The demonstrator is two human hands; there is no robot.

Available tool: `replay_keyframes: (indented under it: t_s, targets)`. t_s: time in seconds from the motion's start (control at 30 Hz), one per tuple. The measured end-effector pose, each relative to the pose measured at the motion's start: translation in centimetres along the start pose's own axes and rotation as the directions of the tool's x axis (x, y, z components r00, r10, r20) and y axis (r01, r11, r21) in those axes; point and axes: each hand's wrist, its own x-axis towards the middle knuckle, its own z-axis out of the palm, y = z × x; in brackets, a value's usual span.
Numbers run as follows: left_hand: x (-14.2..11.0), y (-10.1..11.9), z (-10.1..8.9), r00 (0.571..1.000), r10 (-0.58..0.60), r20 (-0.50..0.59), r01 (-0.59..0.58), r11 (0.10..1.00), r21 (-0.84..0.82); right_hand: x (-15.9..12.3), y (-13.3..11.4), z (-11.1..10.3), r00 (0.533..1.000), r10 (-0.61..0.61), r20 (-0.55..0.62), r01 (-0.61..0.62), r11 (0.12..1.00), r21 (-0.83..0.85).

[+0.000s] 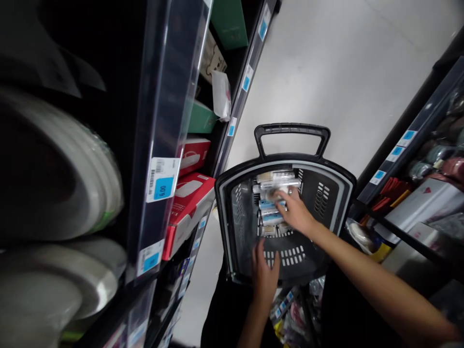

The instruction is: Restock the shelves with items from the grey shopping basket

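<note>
While the left hand [266,268] is spread empty at the near edge of the basket [290,160], the nearer right hand [295,211] is half-curled over the packs [270,219], lying lengthwise side to side toward the far edge, its grip unclear.

The basket [312,176] looks matt plastic, the packs [272,219] inside it glossy plastic, the red box [188,203] smooth card, the shelf strip [166,106] shiny clear plastic, the floor [326,67] smooth, faintly glossy.
</note>
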Motion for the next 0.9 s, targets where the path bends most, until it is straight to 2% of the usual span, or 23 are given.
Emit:
replay_keyframes:
  t_s: [0.07,0.17,0.23,0.3,0.33,0.4,0.43,0.5,0.57,0.63,0.7,0.77,0.9]
  targets:
    - [1.0,1.6,-0.5,0.988,0.054,-0.141,-0.053,0.999,0.011,-4.0,-1.3,-0.1,0.995,0.015,0.097,-0.030,0.986,0.161]
    - [1.8,3.4,-1.3,0.962,0.189,-0.197,-0.173,0.980,0.094,-8.2,-2.9,0.0,0.974,0.016,0.227,-0.098,0.929,0.357]
    - [1.9,3.7,-1.6,0.953,0.228,-0.197,-0.210,0.972,0.109,-9.4,-3.3,0.1,0.954,0.008,0.300,-0.138,0.901,0.412]
    - [2.0,3.3,-1.9,0.954,0.211,-0.212,-0.193,0.976,0.103,-8.9,-2.9,0.2,0.922,0.003,0.387,-0.178,0.892,0.416]
    - [2.0,2.8,-2.0,0.956,0.194,-0.220,-0.174,0.979,0.106,-8.0,-2.4,0.2,0.909,0.013,0.417,-0.200,0.891,0.407]
    - [1.9,1.9,-2.2,0.965,0.153,-0.215,-0.130,0.984,0.120,-5.1,-1.0,0.4,0.913,0.056,0.405,-0.208,0.916,0.342]
    - [1.7,1.4,-2.2,0.970,0.131,-0.205,-0.106,0.986,0.127,-3.1,-0.3,0.6,0.940,0.075,0.334,-0.172,0.947,0.271]
    - [1.2,0.6,-2.3,0.980,0.095,-0.176,-0.072,0.988,0.135,1.2,1.1,1.4,0.982,0.031,0.187,-0.029,0.999,-0.015]
    - [0.5,0.1,-2.4,0.986,0.069,-0.151,-0.049,0.990,0.132,5.7,2.0,2.4,0.985,-0.007,0.172,0.056,0.958,-0.280]
    - [-0.4,-0.2,-2.5,0.992,0.048,-0.119,-0.035,0.993,0.113,9.6,2.6,3.7,0.973,-0.020,0.232,0.124,0.888,-0.442]
    - [-1.3,-0.4,-2.6,0.996,0.017,-0.088,-0.010,0.997,0.081,12.6,2.9,5.0,0.958,0.010,0.288,0.146,0.844,-0.516]
    - [-2.1,-0.6,-2.6,0.997,-0.014,-0.071,0.017,0.999,0.049,14.5,3.3,6.1,0.953,0.059,0.298,0.116,0.838,-0.534]
    - [-3.1,-0.8,-2.7,0.997,-0.044,-0.061,0.046,0.999,0.029,15.0,3.8,6.8,0.962,0.055,0.267,0.092,0.857,-0.507]
